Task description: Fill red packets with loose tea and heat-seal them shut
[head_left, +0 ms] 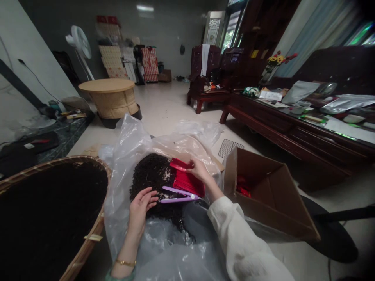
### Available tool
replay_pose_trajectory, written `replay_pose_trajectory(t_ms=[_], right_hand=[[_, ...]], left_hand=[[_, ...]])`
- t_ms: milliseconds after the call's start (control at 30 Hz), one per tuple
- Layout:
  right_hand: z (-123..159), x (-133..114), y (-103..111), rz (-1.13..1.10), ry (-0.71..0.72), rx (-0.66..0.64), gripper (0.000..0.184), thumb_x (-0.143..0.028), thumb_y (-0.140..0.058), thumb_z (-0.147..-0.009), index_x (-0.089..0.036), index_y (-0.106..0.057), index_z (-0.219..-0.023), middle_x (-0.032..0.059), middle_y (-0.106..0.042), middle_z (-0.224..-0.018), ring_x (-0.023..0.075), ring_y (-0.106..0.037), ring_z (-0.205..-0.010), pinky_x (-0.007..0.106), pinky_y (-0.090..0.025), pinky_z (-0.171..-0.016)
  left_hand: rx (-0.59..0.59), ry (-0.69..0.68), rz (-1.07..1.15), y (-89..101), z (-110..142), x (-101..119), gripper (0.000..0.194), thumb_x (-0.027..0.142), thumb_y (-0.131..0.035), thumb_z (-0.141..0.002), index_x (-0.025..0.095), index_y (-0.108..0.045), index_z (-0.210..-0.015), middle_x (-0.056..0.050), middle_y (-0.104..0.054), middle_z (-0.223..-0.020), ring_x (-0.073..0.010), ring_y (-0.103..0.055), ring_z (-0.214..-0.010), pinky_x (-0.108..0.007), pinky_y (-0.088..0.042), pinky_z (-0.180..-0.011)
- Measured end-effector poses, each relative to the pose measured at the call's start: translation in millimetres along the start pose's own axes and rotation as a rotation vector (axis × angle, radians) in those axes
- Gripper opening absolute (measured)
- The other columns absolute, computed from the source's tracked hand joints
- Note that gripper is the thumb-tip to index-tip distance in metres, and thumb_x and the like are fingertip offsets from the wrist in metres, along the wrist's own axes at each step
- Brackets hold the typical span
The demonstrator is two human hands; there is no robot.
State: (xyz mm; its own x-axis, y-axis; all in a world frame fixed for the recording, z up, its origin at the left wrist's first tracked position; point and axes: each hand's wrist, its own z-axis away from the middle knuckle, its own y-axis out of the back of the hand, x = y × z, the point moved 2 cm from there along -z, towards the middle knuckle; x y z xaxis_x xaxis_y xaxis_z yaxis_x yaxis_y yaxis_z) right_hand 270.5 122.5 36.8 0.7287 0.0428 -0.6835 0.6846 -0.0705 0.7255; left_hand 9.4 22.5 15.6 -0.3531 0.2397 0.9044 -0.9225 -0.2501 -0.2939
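My right hand (199,170) pinches the edge of a red packet (179,164), lifted a little above a row of similar red packets (189,182). Close to the dark, twisted dried leaves (149,171), which look like tea, my left hand (141,205) hovers with its fingers loosely apart and nothing in them. A purple flat iron (180,198) lies with its jaws spread between my hands, its hinge toward the right. Clear plastic sheeting (125,140) surrounds the leaf pile.
At left stands a large woven basket (102,218) full of dark leaves. An open cardboard box (263,187) with red packets inside is on my right. Beyond are a wire rack (230,148), a round wooden-topped table (107,84) and a dark wooden table (281,125) covered in items.
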Motion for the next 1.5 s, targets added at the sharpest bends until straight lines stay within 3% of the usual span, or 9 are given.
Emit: replay_pose_trajectory(t_ms=[133,233,333,500,600,733,1133,1300,1500], right_hand=[[27.2,-25.1,-3.1,-0.084,0.178,-0.037,0.022,0.001,-0.06,-0.07,-0.019,-0.067,-0.073,0.0016,-0.072,-0.084,0.0183,-0.065,-0.086,0.032,-0.049,-0.086],[51.4,-49.6,-14.3,-0.241,0.551,-0.088,0.022,-0.004,-0.061,-0.077,-0.023,-0.067,-0.065,0.0025,-0.075,-0.095,0.0213,-0.061,-0.111,0.039,-0.044,-0.102],[66.3,-62.9,-27.7,-0.348,0.725,-0.091,0.026,-0.008,-0.059,-0.081,-0.022,-0.067,-0.062,0.0051,-0.072,-0.113,0.0241,-0.048,-0.131,0.045,-0.04,-0.108],[68.2,-66.6,-42.5,-0.456,0.555,-0.004,0.043,-0.002,-0.045,-0.078,-0.023,-0.073,-0.103,0.0081,-0.057,-0.139,0.0217,-0.051,-0.13,0.042,-0.043,-0.108],[70.1,-69.0,-46.9,-0.475,0.467,0.087,0.051,-0.008,-0.045,-0.084,-0.023,-0.058,-0.132,0.0104,-0.063,-0.128,0.0199,-0.061,-0.117,0.037,-0.05,-0.099],[78.3,-75.1,-54.3,-0.296,0.555,0.222,0.046,-0.017,-0.048,-0.093,-0.023,-0.052,-0.138,0.0125,-0.065,-0.122,0.0217,-0.062,-0.111,0.038,-0.052,-0.096],[82.7,-79.4,-53.8,-0.079,0.597,0.442,0.036,-0.019,-0.05,-0.094,-0.02,-0.06,-0.128,0.0133,-0.066,-0.106,0.027,-0.055,-0.104,0.047,-0.051,-0.089],[85.5,-80.1,-57.2,-0.08,0.637,0.404,0.035,-0.016,-0.049,-0.094,-0.023,-0.062,-0.125,0.0106,-0.07,-0.105,0.026,-0.055,-0.103,0.045,-0.05,-0.088],[73.5,-72.2,-53.1,-0.221,0.434,0.334,0.01,-0.026,-0.067,-0.086,-0.02,-0.067,-0.093,0.0072,-0.067,-0.083,0.0227,-0.055,-0.082,0.036,-0.051,-0.071]], left_hand=[[-0.014,0.049,0.046,-4.4,2.9,3.3,0.05,0.043,-0.076,-0.065,0.014,-0.064,-0.104,-0.011,-0.076,-0.089,-0.0185,-0.071,-0.068,-0.027,-0.055,-0.059],[-0.112,0.144,0.009,-8.6,4.8,1.6,0.057,0.048,-0.074,-0.067,0.014,-0.064,-0.112,-0.015,-0.075,-0.1,-0.0215,-0.071,-0.074,-0.029,-0.055,-0.058],[-0.183,0.104,-0.148,-10.2,5.7,-0.9,0.058,0.043,-0.082,-0.059,0.014,-0.07,-0.109,-0.012,-0.076,-0.099,-0.0233,-0.07,-0.083,-0.03,-0.055,-0.068],[-0.125,-0.066,-0.305,-7.1,6.6,1.0,0.045,0.047,-0.083,-0.056,0.013,-0.078,-0.085,-0.007,-0.078,-0.081,-0.0218,-0.068,-0.073,-0.03,-0.053,-0.071],[-0.086,-0.078,-0.285,-6.6,7.8,2.8,0.045,0.049,-0.083,-0.054,0.014,-0.079,-0.081,-0.007,-0.078,-0.077,-0.0204,-0.067,-0.067,-0.029,-0.053,-0.065],[-0.044,-0.073,-0.254,-8.1,10.1,1.5,0.047,0.05,-0.085,-0.052,0.013,-0.079,-0.082,-0.007,-0.077,-0.073,-0.0186,-0.065,-0.061,-0.027,-0.052,-0.06],[0.029,-0.114,-0.29,-5.5,12.9,0.5,0.048,0.051,-0.083,-0.051,0.014,-0.079,-0.082,-0.006,-0.077,-0.073,-0.0192,-0.065,-0.062,-0.028,-0.052,-0.061],[0.051,-0.137,-0.303,-5.0,11.4,-1.0,0.046,0.049,-0.083,-0.053,0.014,-0.079,-0.082,-0.005,-0.076,-0.072,-0.0196,-0.065,-0.062,-0.028,-0.052,-0.06],[0.087,-0.212,-0.392,-1.5,10.8,-1.9,0.037,0.042,-0.081,-0.056,0.017,-0.08,-0.082,-0.006,-0.078,-0.079,-0.0244,-0.07,-0.072,-0.031,-0.055,-0.069]])
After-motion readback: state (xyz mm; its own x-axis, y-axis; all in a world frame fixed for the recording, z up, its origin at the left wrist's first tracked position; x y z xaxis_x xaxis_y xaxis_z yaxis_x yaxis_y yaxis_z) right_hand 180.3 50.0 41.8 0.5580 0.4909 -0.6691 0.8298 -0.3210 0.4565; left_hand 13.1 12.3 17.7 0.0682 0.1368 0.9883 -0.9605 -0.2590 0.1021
